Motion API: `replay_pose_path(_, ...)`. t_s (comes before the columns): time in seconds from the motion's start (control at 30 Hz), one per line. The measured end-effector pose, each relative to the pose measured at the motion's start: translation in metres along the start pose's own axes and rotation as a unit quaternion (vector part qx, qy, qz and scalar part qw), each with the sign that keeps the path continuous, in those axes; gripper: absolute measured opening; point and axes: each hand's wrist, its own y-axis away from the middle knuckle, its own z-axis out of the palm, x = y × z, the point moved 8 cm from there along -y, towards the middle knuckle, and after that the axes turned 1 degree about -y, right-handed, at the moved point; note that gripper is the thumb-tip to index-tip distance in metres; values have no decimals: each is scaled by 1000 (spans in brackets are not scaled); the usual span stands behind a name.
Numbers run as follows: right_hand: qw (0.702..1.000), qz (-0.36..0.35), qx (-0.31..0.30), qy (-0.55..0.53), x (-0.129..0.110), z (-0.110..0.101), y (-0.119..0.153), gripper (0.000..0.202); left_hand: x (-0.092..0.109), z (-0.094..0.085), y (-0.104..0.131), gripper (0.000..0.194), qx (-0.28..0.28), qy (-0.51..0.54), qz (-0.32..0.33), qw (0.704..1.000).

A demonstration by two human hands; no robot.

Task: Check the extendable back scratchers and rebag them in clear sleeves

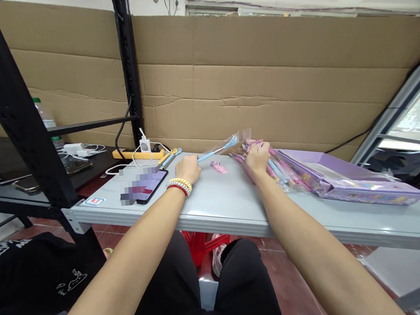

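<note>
My left hand (188,169) is closed round the lower end of a light blue stick-like item (215,152) in a clear bag, which points up to the right. My right hand (258,158) is closed at the pile of bagged pink and blue items (286,171); pink pieces show above its fingers, but what exactly it grips is hard to make out. A small pink card (218,167) lies on the table between my hands. Right of the pile stands an open purple box (370,189).
A phone (149,185) lies on the grey table (227,199) at the left. Behind it are yellow and blue sticks (170,156) and a yellow power strip (138,154) with a white charger. A black shelf post (128,62) rises there, before a cardboard wall.
</note>
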Motion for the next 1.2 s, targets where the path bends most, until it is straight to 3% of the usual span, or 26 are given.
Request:
replay_pose_path(0.27,991,-85,-94,47,-20,13,11,13,3,1,0,30,-4,-8,13,1000)
replay_pose_path(0.8,993,-64,-24,93,-19,-4,8,19,10,3,2,31,-20,-12,54,998)
replay_pose_path(1.0,992,-86,24,95,-19,-11,3,18,11,4,2,31,-26,-9,59,998)
replay_pose_path(1.2,997,-31,36,65,-5,-18,-7,15,10,4,2,33,-29,-8,60,998)
